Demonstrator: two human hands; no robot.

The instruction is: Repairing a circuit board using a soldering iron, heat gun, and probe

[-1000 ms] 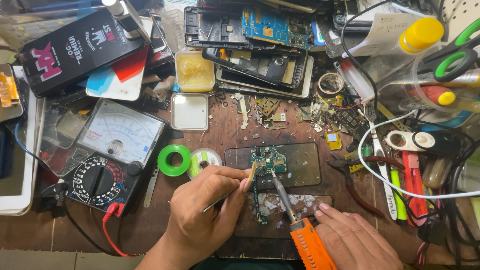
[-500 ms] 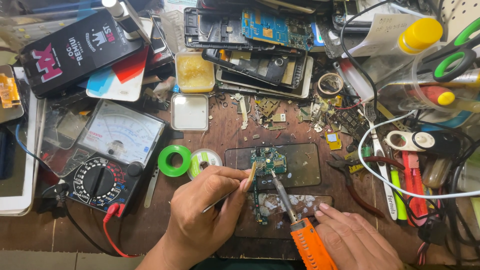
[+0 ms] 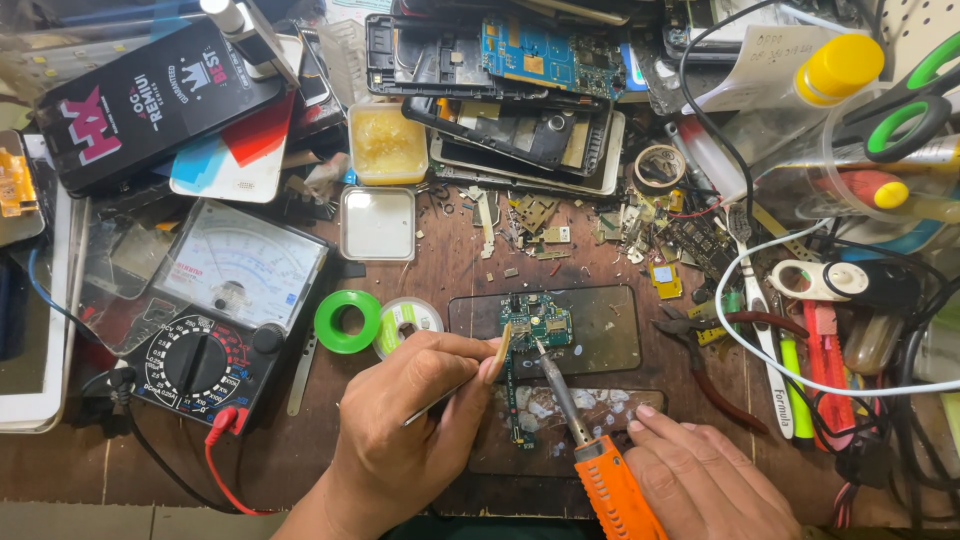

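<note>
Circuit board (image 3: 533, 330) lies on a dark plate (image 3: 610, 325) near the workbench's front edge. Left hand (image 3: 405, 440) pinches tweezers (image 3: 450, 392); right hand (image 3: 700, 480) grips the soldering iron (image 3: 590, 440) (tip on board). Judged thin, light, fragile: hold by its edges.

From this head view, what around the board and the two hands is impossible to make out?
- Soldering iron handle end: cut off by the bottom edge.
- Right hand grip: mostly out of frame below.
- Thin metal tool in the left hand: its middle hidden by the fingers.
- Joint under the iron tip on the circuit board: too small.
</note>
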